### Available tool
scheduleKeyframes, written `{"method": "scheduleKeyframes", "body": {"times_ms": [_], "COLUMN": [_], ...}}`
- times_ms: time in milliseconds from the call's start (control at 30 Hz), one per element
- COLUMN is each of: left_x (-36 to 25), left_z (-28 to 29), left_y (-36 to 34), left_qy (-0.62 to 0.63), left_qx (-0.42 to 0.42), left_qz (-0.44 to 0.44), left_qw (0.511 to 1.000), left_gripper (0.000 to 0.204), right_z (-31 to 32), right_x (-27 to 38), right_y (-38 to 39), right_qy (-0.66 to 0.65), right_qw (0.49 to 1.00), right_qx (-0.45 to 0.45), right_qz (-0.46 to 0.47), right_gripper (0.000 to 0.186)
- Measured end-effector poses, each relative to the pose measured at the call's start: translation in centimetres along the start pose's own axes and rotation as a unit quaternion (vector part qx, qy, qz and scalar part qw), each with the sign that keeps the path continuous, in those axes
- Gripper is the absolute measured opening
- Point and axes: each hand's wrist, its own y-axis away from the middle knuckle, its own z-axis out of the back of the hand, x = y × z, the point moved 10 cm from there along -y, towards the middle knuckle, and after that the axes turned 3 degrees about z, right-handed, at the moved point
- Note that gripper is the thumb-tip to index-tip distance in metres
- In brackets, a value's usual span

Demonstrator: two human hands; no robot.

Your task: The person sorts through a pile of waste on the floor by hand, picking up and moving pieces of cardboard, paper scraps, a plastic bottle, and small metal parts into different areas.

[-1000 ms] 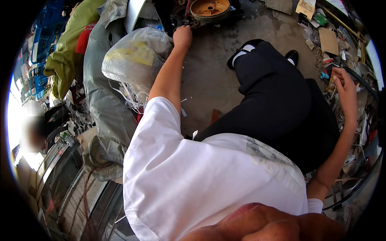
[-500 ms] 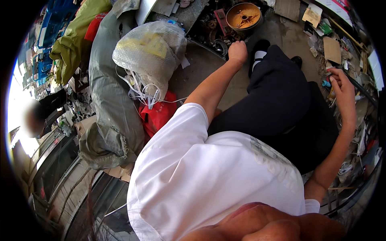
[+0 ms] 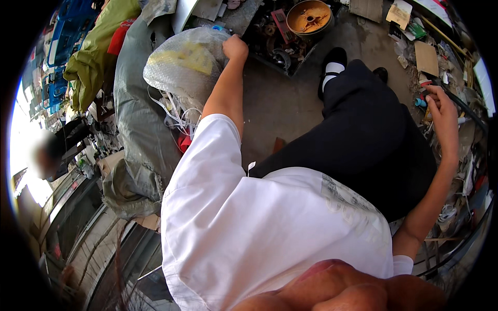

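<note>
My left hand (image 3: 236, 48) is closed in a fist at the right edge of a bulky bubble-wrap bundle (image 3: 179, 59). Its fingertips are turned away, so I cannot make out what they hold. Yellow shows through the plastic, and white straps (image 3: 179, 115) dangle below the bundle. Off to the right, my right hand (image 3: 441, 106) hangs with loosely curled fingers, thumb and forefinger slightly apart. Close by its fingertips, among the clutter, lies a small teal piece (image 3: 419, 102). A dark crate (image 3: 298, 67) of greasy metal parts stands ahead, with a round orange-brown pan (image 3: 309, 18) at its corner.
Long grey sacking (image 3: 140, 103) and an olive-green cloth (image 3: 93, 57) lie at the left, near blue crates (image 3: 72, 26). Another person (image 3: 59, 147) is at the far left. Cardboard (image 3: 426, 58) and mixed scrap line the right side. My shoe (image 3: 334, 59) rests on the concrete floor (image 3: 275, 103).
My left hand has swung left, from the edge of the metal-parts crate to the bubble-wrap bundle, staying closed. My right hand has barely moved.
</note>
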Motion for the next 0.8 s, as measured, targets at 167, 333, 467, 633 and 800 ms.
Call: {"method": "scheduleKeyframes", "body": {"times_ms": [167, 333, 467, 633, 800], "left_x": [-0.8, -0.4, -0.1, 1.6, 3.3], "left_z": [-0.4, -1.9, -3.2, -4.1, -3.8], "left_y": [3.1, 10.0, 13.7, 16.0, 18.6], "left_qy": [-0.022, 0.055, 0.097, 0.139, 0.142], "left_qx": [0.041, 0.057, 0.073, 0.112, 0.130], "left_qz": [0.000, 0.005, 0.016, 0.036, 0.065], "left_qw": [0.999, 0.997, 0.992, 0.983, 0.979], "left_gripper": [0.020, 0.027, 0.033, 0.033, 0.033], "right_z": [0.0, -0.1, -0.8, -1.0, -1.0], "right_x": [0.0, 0.4, 0.0, 0.3, 0.2], "right_y": [0.1, -0.1, -0.3, -0.4, -0.3], "right_qy": [-0.002, -0.024, -0.004, 0.013, 0.011], "right_qw": [0.999, 1.000, 0.999, 1.000, 0.999], "right_qx": [0.001, 0.006, 0.031, 0.026, 0.027], "right_qz": [-0.036, -0.013, -0.006, 0.009, 0.023], "right_gripper": [0.024, 0.025, 0.025, 0.025, 0.025]}}
